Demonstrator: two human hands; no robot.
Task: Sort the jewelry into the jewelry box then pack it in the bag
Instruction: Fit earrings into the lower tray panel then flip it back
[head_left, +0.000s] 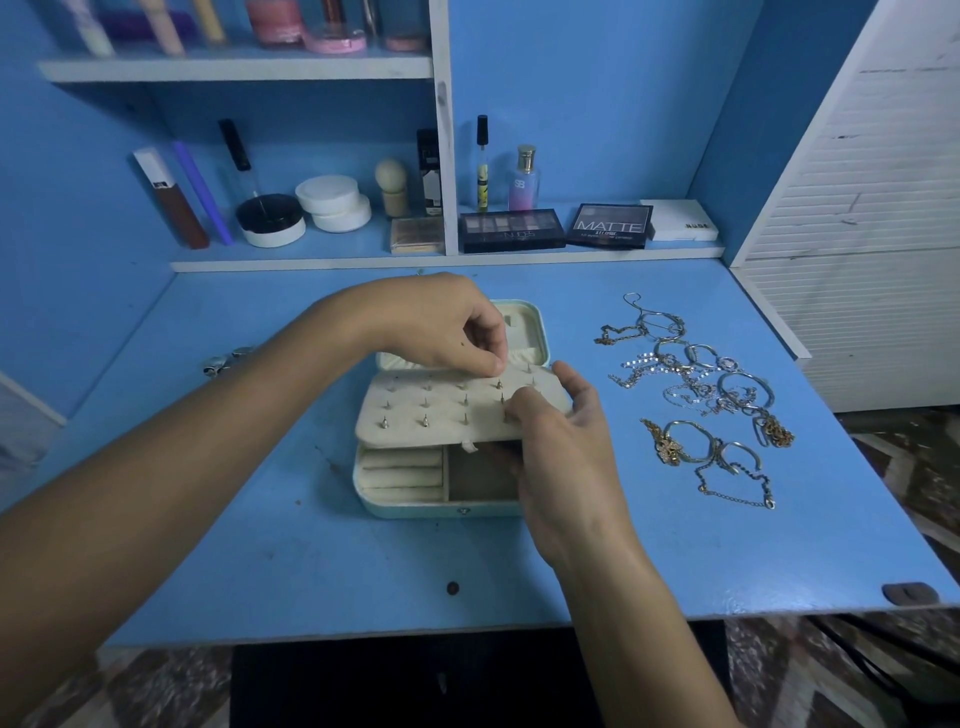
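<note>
A blue desk carries an open jewelry box at its middle — cream panel of earring studs raised over the compartments. Right of it, apart, lies a jewelry pile. The left hand pinches something small at the panel's far edge; the right hand grips the panel's right end.

Open mint jewelry box mid-desk (cream earring panel raised); gold and silver jewelry heaped right.
</note>
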